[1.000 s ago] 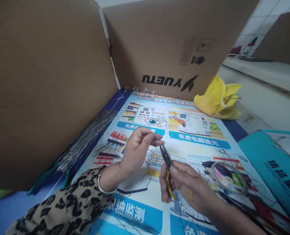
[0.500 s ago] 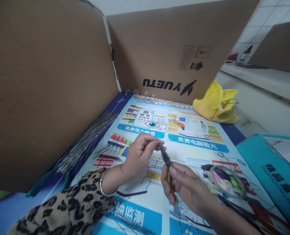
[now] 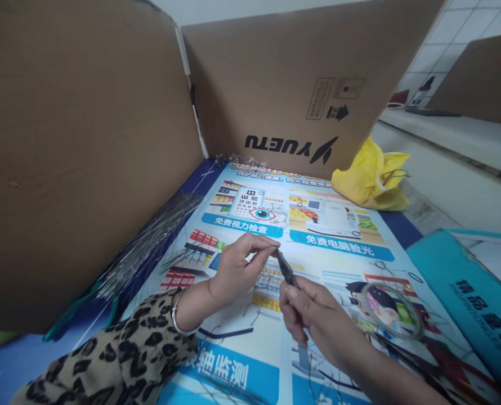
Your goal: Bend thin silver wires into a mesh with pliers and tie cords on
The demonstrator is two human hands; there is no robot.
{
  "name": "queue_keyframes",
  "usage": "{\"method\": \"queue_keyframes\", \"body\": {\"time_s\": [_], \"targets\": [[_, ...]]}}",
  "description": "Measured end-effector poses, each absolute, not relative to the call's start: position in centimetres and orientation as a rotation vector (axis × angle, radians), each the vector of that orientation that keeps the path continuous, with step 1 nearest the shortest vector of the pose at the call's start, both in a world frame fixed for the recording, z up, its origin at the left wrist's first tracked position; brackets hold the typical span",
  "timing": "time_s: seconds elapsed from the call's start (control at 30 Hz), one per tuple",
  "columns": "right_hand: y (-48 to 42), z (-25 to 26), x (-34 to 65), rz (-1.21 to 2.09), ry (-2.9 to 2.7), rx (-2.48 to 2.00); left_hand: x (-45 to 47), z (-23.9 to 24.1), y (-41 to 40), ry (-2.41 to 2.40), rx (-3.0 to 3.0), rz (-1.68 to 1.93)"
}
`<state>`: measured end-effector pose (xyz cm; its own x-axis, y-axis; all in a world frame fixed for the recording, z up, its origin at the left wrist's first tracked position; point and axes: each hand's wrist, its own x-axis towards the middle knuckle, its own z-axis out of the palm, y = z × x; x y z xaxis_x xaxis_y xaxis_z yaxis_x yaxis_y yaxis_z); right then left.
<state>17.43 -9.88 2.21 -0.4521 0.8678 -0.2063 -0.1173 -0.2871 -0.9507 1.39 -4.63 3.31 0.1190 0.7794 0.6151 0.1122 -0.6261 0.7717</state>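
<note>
My left hand (image 3: 237, 267), in a leopard-print sleeve with a silver bangle, pinches a very thin piece of wire between thumb and fingertips; the wire is too fine to make out clearly. My right hand (image 3: 313, 318) is closed round the handles of small needle-nose pliers (image 3: 285, 271). The plier tips point up-left and meet my left fingertips. Both hands hover just above a printed poster (image 3: 339, 236) that covers the table.
Cardboard walls (image 3: 85, 140) stand at the left and back. A bundle of straight wires (image 3: 149, 242) lies along the left wall. A yellow bag (image 3: 372, 177) sits at the back right. A wire coil (image 3: 392, 309) and a teal bag (image 3: 474, 292) lie on the right.
The pliers have turned in my right hand, so the yellow handles no longer show. My left fingers have dropped slightly and stay at the plier tips.
</note>
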Motion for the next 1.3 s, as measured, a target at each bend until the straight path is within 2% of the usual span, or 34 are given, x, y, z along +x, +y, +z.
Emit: {"method": "queue_keyframes", "body": {"time_s": [0.53,0.8,1.03,1.3], "targets": [[-9.1,2.3,18.1,1.288,-1.736,-1.300,1.8,5.2,-4.6,0.819,1.224,1.235],[-9.0,0.9,18.1,1.686,-1.442,-1.000,1.9,4.3,-4.3,0.803,1.164,1.312],[-9.3,1.4,17.9,1.796,-1.363,-0.942,1.9,4.3,-4.7,0.788,1.270,1.347],[-9.3,1.3,17.5,1.764,-1.365,-0.976,2.0,4.2,-4.9,0.817,1.313,1.361]]}}
